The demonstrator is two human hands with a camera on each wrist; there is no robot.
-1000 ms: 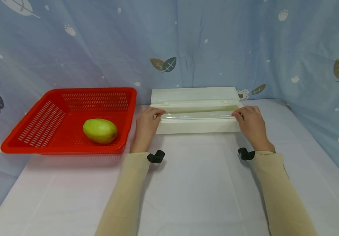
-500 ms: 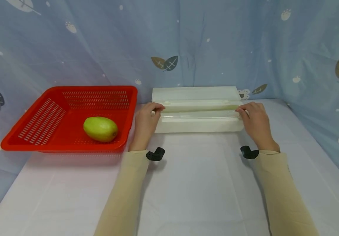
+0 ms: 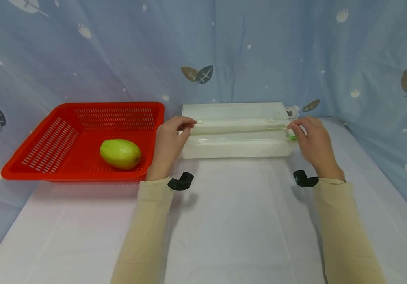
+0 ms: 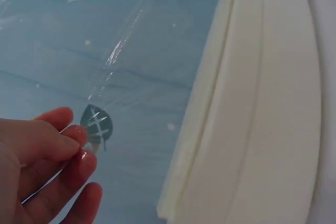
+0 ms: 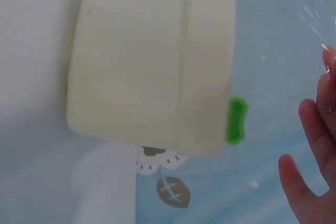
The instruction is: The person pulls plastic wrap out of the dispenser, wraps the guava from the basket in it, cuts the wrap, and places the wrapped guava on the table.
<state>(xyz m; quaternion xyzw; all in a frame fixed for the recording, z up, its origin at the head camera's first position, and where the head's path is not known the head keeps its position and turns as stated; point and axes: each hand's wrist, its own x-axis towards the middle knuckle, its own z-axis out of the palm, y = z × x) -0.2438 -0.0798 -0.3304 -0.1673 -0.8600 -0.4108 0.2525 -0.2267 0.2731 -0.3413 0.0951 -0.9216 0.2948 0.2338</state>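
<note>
A white cling film dispenser (image 3: 238, 150) stands at the back of the table with its lid (image 3: 233, 109) raised. Clear cling film (image 4: 118, 51) stretches between both hands above the box, shining in the wrist views. At the box's left end my left hand (image 3: 170, 142) pinches one corner of the film between thumb and fingers. My right hand (image 3: 313, 142) pinches the other corner at the right end; its grip is partly cut off in the right wrist view. A green slider (image 5: 237, 120) sticks out at the box's right end.
On the left a red plastic basket (image 3: 82, 176) holds a green-yellow oval fruit (image 3: 120, 154), its right rim close to my left wrist. A blue patterned curtain (image 3: 246, 51) hangs right behind the dispenser. White cloth (image 3: 231, 221) covers the table.
Both hands have risen and spread apart a little, pulling the film up from the box. The green slider has come into sight beside my right hand. Basket and fruit stay put.
</note>
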